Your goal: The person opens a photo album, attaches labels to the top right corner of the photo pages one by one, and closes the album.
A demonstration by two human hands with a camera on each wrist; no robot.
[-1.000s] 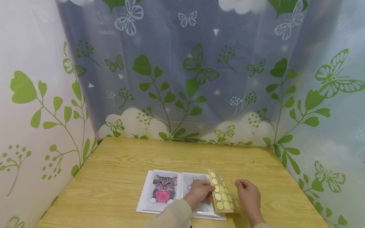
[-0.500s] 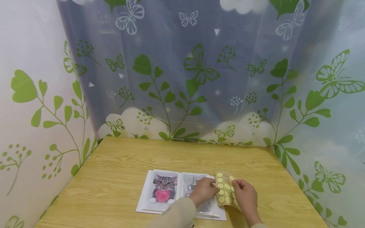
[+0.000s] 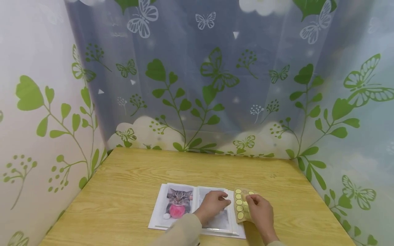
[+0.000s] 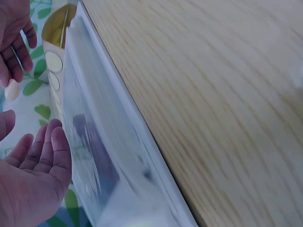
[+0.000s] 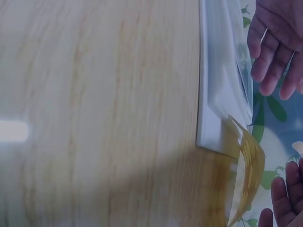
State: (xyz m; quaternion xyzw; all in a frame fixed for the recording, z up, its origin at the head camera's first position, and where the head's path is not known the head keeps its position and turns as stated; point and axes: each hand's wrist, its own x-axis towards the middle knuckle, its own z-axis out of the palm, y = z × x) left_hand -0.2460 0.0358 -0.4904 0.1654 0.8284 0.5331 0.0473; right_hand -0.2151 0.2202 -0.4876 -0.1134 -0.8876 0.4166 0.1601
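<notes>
An open photo album [image 3: 156,213] lies on the table, a cat photo with a pink ball [image 3: 176,205] on its left page. Above the right page is my left hand [image 3: 212,207], its fingers loosely bent with nothing between them. A brown sheet of round yellow stickers [image 3: 239,207] lies by the album's right edge, curling up in the right wrist view. My right hand [image 3: 261,212] covers part of that sheet in the head view. Between its thumb and fingers it pinches a small round sticker [image 4: 12,90], pale in the left wrist view. The right page's picture is partly hidden.
The wooden table [image 3: 129,177] reaches back to a curtain [image 3: 191,102] printed with leaves and butterflies. More of this printed cloth hangs at both sides. The album lies near the table's front part.
My left hand has let go of the sticker sheet and drawn left over the album. The sheet, held up tilted before, has come down by the album's right edge. My right hand shifted slightly left.
</notes>
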